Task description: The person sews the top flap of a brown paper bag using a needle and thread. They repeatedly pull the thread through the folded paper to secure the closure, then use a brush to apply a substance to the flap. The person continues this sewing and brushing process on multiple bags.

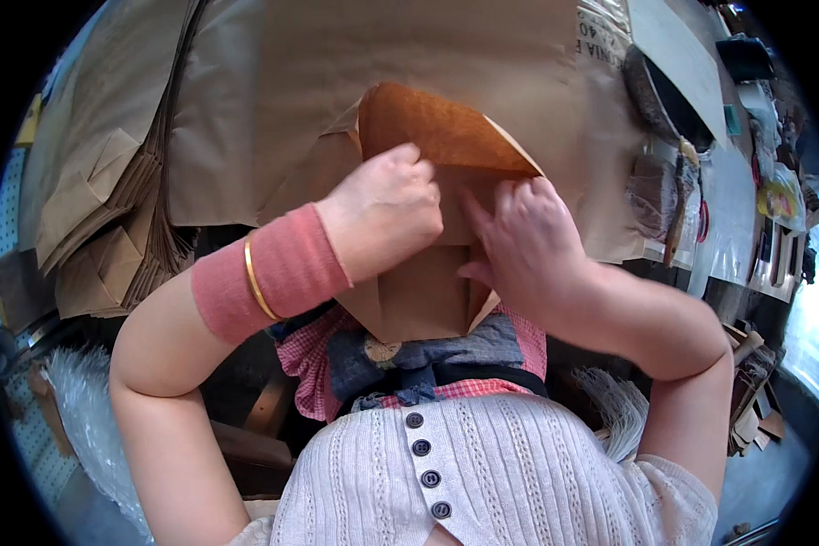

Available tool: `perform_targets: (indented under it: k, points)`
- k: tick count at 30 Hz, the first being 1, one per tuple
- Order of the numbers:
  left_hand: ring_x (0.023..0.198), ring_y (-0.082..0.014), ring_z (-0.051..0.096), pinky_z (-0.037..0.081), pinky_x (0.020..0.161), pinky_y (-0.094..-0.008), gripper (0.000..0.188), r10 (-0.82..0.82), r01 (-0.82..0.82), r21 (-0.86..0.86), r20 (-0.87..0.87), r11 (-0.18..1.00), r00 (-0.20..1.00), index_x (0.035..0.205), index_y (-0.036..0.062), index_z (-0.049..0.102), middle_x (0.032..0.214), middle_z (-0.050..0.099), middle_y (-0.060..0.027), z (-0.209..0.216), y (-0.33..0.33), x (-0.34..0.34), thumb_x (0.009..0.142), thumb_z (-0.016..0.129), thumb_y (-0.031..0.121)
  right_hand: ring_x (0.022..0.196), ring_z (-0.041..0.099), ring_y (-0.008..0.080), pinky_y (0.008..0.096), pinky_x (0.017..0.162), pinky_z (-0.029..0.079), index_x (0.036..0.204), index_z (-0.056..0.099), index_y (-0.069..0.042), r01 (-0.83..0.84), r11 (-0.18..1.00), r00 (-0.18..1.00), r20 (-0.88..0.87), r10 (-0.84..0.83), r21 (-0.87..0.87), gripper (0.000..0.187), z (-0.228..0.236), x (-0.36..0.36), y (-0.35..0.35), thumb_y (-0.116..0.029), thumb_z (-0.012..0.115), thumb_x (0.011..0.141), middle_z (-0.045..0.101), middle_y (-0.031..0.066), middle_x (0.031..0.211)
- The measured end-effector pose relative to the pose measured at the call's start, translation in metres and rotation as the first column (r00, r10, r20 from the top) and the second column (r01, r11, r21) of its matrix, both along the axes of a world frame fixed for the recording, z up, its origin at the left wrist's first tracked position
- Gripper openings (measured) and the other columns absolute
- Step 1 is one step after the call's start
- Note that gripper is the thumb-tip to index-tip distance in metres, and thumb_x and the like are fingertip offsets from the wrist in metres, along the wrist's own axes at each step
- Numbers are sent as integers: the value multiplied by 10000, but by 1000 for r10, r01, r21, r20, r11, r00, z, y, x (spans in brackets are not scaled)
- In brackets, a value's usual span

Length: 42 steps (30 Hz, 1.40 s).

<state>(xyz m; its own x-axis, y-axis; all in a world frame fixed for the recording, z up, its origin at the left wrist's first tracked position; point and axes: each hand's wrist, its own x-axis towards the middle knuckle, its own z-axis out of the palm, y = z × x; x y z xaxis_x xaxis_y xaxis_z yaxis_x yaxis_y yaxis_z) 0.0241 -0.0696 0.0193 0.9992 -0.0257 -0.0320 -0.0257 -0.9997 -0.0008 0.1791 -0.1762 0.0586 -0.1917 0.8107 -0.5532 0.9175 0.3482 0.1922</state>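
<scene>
A brown paper bag (423, 305) lies in front of me at the bench's near edge, its lower end reaching toward my lap. Its far end is folded up into a flap, whose orange-brown inner face (437, 127) shows. My left hand (387, 209), below a pink wristband with a gold bangle, is closed in a fist at the left part of the flap; its fingertips are hidden. At the flap's right corner, my right hand (528, 227) has bent fingers gripping the paper, with the thumb apart, lower down over the bag.
Brown paper (273, 118) covers the bench. Stacked folded paper bags (109, 218) stand at the left. On the right are a dark oval container (664, 100), a brush-like tool (682, 196) and plastic bags (781, 196). Clear plastic wrap (96, 428) sits low on the left.
</scene>
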Motion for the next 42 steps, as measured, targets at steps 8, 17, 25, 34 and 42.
perform_targets:
  k: [8, 17, 25, 34, 42]
  points:
    - [1004, -297, 678, 560, 774, -407, 184, 366, -417, 117, -721, 902, 589, 961, 70, 690, 949, 711, -125, 11, -6, 37, 814, 584, 105, 1064, 673, 263, 388, 851, 544, 1294, 529, -57, 86, 948, 996, 14, -86, -308, 573, -10, -6, 61, -219, 740, 786, 685, 118, 1168]
    - [1136, -301, 605, 532, 882, -363, 562, 687, -691, 22, -131, 722, 714, 1317, 79, 519, 1210, 614, -130, -3, 25, -27, 770, 642, 54, 1033, 656, 324, 411, 802, 554, 1238, 545, -125, 306, 946, 952, -47, -303, 109, 579, -14, 81, 47, -93, 733, 691, 644, 146, 1108]
    - [1271, -348, 473, 382, 1080, -369, 592, 600, -442, -769, -97, 461, 794, 1250, 21, 562, 1331, 492, -177, 8, 39, -27, 664, 598, -58, 980, 636, 300, 412, 836, 520, 988, 661, -86, 34, 998, 812, -581, -54, -46, 334, 0, 91, 20, -137, 762, 673, 626, 107, 989]
    - [1301, -363, 445, 368, 1113, -395, 584, 358, -394, -529, -174, 752, 917, 1242, -13, 594, 1337, 505, -179, -1, 37, -29, 659, 596, -9, 831, 655, 352, 422, 744, 536, 769, 684, -23, 67, 998, 794, -605, -52, 4, 143, -3, 96, 32, -165, 686, 774, 654, 144, 808]
    - [1047, -358, 597, 470, 933, -391, 441, 612, -594, -633, -230, 497, 757, 1117, -51, 595, 1115, 611, -219, -15, 48, -21, 758, 717, 174, 789, 671, 344, 439, 711, 539, 806, 698, -64, 381, 905, 884, -362, -296, 190, 93, -43, 87, 60, -143, 649, 821, 681, 150, 788]
